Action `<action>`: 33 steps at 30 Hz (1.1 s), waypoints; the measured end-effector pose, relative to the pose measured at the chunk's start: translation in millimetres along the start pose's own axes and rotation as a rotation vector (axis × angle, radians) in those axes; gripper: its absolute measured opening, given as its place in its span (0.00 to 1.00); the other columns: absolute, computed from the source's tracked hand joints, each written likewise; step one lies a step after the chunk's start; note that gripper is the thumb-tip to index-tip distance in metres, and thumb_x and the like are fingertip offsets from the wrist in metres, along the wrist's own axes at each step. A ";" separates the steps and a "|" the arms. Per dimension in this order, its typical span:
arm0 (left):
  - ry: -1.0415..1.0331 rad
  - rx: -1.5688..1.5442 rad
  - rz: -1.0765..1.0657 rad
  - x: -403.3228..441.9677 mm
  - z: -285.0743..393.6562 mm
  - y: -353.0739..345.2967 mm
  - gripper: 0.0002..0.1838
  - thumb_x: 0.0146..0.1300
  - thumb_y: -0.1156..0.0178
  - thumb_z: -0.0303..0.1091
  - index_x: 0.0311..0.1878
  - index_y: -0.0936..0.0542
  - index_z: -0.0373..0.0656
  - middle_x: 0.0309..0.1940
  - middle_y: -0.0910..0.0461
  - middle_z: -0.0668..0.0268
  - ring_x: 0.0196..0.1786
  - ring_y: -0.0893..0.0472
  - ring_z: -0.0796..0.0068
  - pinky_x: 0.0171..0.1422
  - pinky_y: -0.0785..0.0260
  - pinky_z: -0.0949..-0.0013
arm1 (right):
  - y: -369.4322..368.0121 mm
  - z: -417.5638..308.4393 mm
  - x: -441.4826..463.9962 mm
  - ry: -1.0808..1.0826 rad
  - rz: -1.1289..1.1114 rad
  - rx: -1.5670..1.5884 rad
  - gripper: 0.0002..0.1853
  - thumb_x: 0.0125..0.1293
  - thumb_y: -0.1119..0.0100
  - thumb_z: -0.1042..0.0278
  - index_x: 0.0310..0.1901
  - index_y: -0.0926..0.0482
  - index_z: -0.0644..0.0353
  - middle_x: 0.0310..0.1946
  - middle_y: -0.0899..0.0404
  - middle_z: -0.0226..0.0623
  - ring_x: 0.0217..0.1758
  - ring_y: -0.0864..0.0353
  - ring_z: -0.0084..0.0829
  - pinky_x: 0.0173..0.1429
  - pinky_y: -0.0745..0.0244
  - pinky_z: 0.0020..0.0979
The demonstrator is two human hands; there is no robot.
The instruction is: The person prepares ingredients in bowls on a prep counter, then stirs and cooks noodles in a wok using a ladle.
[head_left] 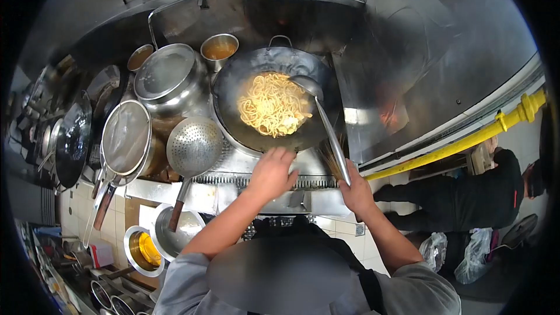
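Note:
Thick noodles (273, 105) lie heaped in the middle of a dark wok (233, 125) on the stove. My left hand (274, 172) is at the wok's near rim, its fingers curled over the edge where a handle may be hidden beneath them. In my right hand (354, 192) is the long handle of a ladle (309, 85), fingers wrapped round its lower end. The ladle's bowl rests inside the wok, at the right side of the noodles. A bamboo brush (331, 160) stands between the wok and my right hand.
Left of the wok are a lidded pot (166, 73), a perforated skimmer (195, 146), a mesh strainer (126, 137) and a cup of brown liquid (219, 49). A yellow pipe (443, 150) runs along the right. Beyond it is another person (466, 189) in black.

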State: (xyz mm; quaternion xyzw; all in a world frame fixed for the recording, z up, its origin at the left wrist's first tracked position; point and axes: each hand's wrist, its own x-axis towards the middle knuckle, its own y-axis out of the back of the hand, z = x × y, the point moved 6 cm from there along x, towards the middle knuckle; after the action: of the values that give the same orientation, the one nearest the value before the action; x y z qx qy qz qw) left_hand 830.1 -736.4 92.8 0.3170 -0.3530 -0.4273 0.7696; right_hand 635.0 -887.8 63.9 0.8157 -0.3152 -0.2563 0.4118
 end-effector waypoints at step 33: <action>0.177 0.287 -0.158 -11.4 55.2 -36.9 0.21 0.65 0.46 0.46 0.23 0.15 0.43 0.25 0.16 0.53 0.29 0.16 0.50 0.38 0.22 0.51 | 107.0 -13.8 -48.9 0.367 -0.345 -0.294 0.30 0.69 0.45 0.62 0.71 0.36 0.61 0.62 0.26 0.55 0.63 0.25 0.53 0.68 0.31 0.44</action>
State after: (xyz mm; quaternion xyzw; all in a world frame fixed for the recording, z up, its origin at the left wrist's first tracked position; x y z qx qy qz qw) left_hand 764.8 -752.6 90.9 0.4866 -0.3152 -0.4020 0.7087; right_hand 579.2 -894.7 168.1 0.8215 -0.0516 -0.2135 0.5263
